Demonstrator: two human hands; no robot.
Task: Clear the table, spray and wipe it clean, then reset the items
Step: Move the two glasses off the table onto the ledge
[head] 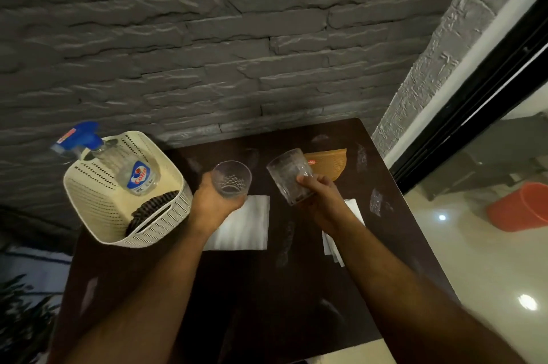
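My left hand (212, 200) grips a clear patterned glass (232, 178) from below, lifted above the dark table (267, 289). My right hand (318, 193) holds a second clear glass (289, 173), tilted, above the table's far middle. A white folded napkin (246, 224) lies under my left hand; another white napkin (332, 242) lies partly hidden under my right forearm. At the table's left corner stands a cream perforated basket (98, 203). In it lean a spray bottle (130, 168) with a blue trigger and a dark woven coaster (148, 209).
An orange-brown woven basket (329, 160) sits at the far edge behind the right glass. A grey stone wall rises just behind the table. To the right are a dark door frame, a glossy floor and an orange bucket (522, 206). A plant shows at lower left.
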